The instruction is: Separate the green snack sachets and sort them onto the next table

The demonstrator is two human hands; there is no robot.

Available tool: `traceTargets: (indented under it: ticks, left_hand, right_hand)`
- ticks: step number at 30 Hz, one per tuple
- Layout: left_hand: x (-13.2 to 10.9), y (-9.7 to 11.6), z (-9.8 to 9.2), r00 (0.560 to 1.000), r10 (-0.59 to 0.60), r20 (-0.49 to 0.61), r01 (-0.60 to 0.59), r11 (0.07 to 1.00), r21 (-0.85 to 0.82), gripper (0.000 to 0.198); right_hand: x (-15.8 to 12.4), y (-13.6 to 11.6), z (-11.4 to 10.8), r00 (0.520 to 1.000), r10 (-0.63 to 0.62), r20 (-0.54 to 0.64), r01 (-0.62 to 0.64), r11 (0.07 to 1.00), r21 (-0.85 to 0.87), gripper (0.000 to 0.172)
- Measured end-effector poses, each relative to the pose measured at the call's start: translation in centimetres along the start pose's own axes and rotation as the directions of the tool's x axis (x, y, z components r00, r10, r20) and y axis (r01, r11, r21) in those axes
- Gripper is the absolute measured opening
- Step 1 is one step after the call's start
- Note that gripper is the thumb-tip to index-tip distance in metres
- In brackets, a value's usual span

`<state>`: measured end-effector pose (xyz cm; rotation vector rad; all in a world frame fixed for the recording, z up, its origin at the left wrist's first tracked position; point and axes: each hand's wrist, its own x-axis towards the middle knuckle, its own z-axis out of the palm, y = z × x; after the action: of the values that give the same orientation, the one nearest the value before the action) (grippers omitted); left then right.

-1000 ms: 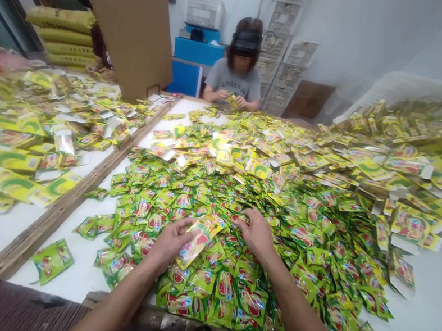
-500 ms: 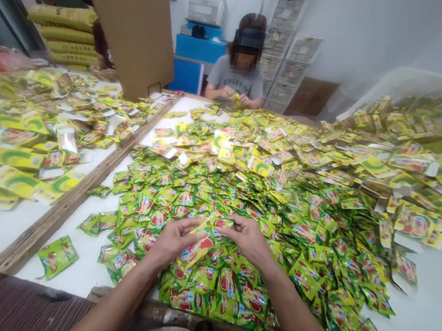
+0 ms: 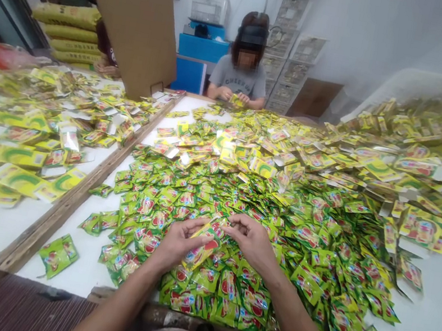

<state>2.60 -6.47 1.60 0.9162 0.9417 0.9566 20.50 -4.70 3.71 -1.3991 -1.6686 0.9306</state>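
My left hand (image 3: 180, 243) is closed around a small flat yellow carton (image 3: 197, 254) with red fruit pictures on it. Thumb on the front face, it holds the carton tilted, upper end leaning right. At that upper end a green packet (image 3: 216, 225) shows, partly in the carton's mouth as far as I can make out. The bent fingers of my right hand (image 3: 249, 240) are pinched together at the packet's right edge. Beneath both hands spreads a thick heap of shiny green packets (image 3: 226, 283).
Yellow cartons (image 3: 264, 164) are piled beyond the packets, and more spill from a white bin (image 3: 371, 92) at right. A wooden strip (image 3: 84, 187) divides the table; cartons (image 3: 15, 180) lie left of it. A co-worker (image 3: 240, 77) sits opposite, beside an upright cardboard sheet (image 3: 131, 18).
The green packet and the carton's upper end have come closer together, with my right fingers staying at the packet. The view has shifted slightly. The co-worker's hands have moved a little.
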Motion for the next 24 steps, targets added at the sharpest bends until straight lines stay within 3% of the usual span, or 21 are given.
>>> traceTargets:
  ticks: [4,9,11,15,18,22,24]
  left_hand:
    - [-0.1,0.0,-0.2,1.000,-0.028,-0.005,0.028,0.999,-0.016,0.054]
    - [0.0,-0.2,-0.5,0.999,-0.035,0.019,0.034,0.999,0.026,0.046]
    - [0.0,-0.2,-0.5,0.999,-0.033,0.004,0.033,0.999,0.021,0.046]
    - [0.1,0.0,-0.4,0.999,-0.032,0.010,0.032,0.999,0.030,0.043]
    - [0.1,0.2,-0.1,1.000,-0.009,0.020,0.008,0.997,0.080,0.040]
    - [-0.1,0.7,0.5,0.998,0.003,-0.060,0.006,0.989,0.149,0.047]
    - [0.0,0.9,0.6,1.000,0.006,-0.014,-0.003,0.969,0.246,0.051]
  right_hand:
    - [-0.6,-0.6,0.2,0.996,-0.084,0.032,0.086,0.994,-0.074,0.023]
    - [-0.9,-1.0,0.5,0.997,0.019,0.070,-0.018,1.000,-0.009,0.014]
    - [-1.0,-1.2,0.3,0.988,0.018,0.154,-0.014,1.000,-0.026,0.015]
    - [-1.4,-1.6,0.1,0.947,0.087,0.309,-0.130,0.984,0.121,0.026]
    - [-1.9,-1.4,0.8,0.959,0.096,0.268,-0.126,0.988,0.094,0.039]
    - [-2.1,-1.1,2.1,0.974,0.169,0.154,-0.192,0.970,0.149,0.030]
    - [-1.9,-1.0,2.7,0.973,0.202,0.110,-0.223,0.946,0.237,0.028]
